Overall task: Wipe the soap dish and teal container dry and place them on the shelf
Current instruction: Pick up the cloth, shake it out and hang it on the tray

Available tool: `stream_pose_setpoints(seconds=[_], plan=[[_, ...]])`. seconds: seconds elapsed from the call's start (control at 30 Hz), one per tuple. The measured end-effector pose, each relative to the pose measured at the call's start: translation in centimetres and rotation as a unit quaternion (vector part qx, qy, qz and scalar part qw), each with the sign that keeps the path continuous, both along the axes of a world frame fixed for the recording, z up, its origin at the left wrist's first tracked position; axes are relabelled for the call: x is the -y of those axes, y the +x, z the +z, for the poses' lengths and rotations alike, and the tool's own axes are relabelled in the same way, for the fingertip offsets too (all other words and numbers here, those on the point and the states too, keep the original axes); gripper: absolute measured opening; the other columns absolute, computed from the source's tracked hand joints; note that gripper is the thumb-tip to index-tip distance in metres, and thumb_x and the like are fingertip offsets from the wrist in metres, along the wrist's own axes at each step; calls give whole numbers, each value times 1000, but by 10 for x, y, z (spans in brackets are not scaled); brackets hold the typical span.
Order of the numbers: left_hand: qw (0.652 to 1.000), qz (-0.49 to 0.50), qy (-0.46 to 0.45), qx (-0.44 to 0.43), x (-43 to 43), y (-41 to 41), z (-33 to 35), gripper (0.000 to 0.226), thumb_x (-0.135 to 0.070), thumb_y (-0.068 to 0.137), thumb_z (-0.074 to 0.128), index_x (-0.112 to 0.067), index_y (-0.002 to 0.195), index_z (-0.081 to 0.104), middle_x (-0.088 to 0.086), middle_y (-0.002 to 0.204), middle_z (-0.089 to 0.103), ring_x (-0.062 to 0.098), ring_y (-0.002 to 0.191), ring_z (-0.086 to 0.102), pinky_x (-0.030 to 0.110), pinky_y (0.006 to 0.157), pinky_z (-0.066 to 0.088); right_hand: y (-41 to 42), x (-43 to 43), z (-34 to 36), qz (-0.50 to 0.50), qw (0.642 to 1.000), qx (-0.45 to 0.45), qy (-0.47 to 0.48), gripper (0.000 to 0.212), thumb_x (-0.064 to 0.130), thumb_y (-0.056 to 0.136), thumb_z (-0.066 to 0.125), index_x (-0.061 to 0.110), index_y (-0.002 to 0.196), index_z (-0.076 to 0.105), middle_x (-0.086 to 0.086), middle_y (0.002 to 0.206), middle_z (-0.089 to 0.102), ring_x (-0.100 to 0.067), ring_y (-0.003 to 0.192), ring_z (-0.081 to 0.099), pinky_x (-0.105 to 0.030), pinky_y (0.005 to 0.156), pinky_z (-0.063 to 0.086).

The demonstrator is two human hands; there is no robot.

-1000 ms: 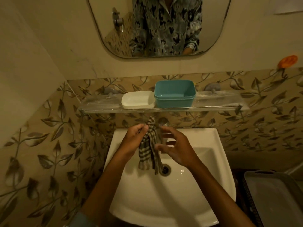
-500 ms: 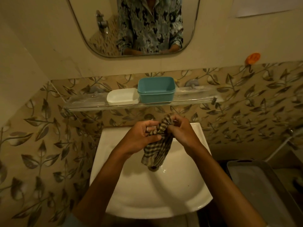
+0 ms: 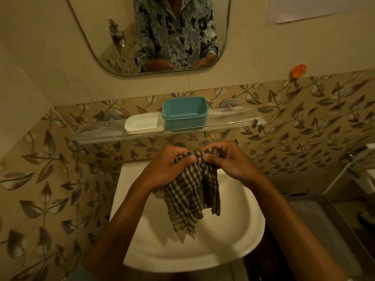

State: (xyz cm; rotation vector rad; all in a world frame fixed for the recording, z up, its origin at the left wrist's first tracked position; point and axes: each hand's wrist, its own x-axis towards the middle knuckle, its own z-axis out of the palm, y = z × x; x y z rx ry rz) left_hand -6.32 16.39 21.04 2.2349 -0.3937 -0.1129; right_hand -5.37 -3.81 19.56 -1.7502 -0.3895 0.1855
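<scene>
The white soap dish (image 3: 144, 121) and the teal container (image 3: 184, 112) stand side by side on the clear wall shelf (image 3: 229, 121), the container to the right of the dish. Below the shelf, over the white sink (image 3: 194, 246), both hands hold a checked cloth (image 3: 191, 195) by its top edge. My left hand (image 3: 168, 167) pinches the cloth's left part and my right hand (image 3: 229, 159) pinches its right part. The rest of the cloth hangs down into the basin. The tap is hidden behind my hands.
A mirror (image 3: 101, 37) hangs above the shelf and reflects a person's patterned shirt. An orange wall hook (image 3: 297, 70) sits at the upper right. A grey tub (image 3: 324, 230) stands right of the sink, with a pipe fitting (image 3: 353, 159) on the wall beyond it.
One second ago only my left hand held the bunched cloth, my right hand open beside it. Now both hands pinch its top edge and the cloth hangs more spread out.
</scene>
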Motion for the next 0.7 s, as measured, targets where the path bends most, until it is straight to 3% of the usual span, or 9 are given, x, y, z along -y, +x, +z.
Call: stream_pose_setpoints(seconds=[0.13,0.23,0.37,0.57,0.63,0.7], plan=[[999,-1,24,-22,-10,0,-3,27,-52,64,76,-37,84,66,-21,80,69,-7,75,64,24,69,53,2,9,13,-17,999,21,-35,26,4,89,63,29,96,70,6,98,72,-4,87,69,-21,72,55],[998,-43,36,21,-18,-1,-14,10,-39,73,76,-36,76,66,-16,76,69,-1,72,64,24,64,50,1,14,17,-35,997,41,-47,29,4,90,62,31,98,69,8,98,71,-2,86,68,-21,72,53],[998,-11,-6,54,-23,-1,-27,8,-28,86,65,-22,82,69,-7,77,69,4,71,62,26,64,48,-1,26,19,-70,995,55,-46,31,-1,92,56,22,109,68,-1,111,71,-17,107,65,-38,93,53],[990,-6,-59,127,0,9,-6,13,-32,83,65,-43,90,63,-29,90,65,-8,87,62,4,67,46,-11,53,19,-184,976,116,24,35,-9,88,57,24,87,69,-1,94,72,-4,85,68,-20,74,55],[991,-9,-72,113,16,11,-8,16,-23,85,65,-39,85,63,-23,84,67,-6,81,62,6,68,45,-15,62,13,-225,965,131,8,30,-8,87,59,19,87,70,0,91,71,-1,81,68,-17,69,56],[996,-23,-58,70,35,12,-14,17,-14,89,61,-29,82,64,-12,79,66,3,76,61,21,72,48,-20,75,6,-223,964,127,-72,22,-5,87,61,13,89,73,3,89,71,-4,84,68,-23,71,58]])
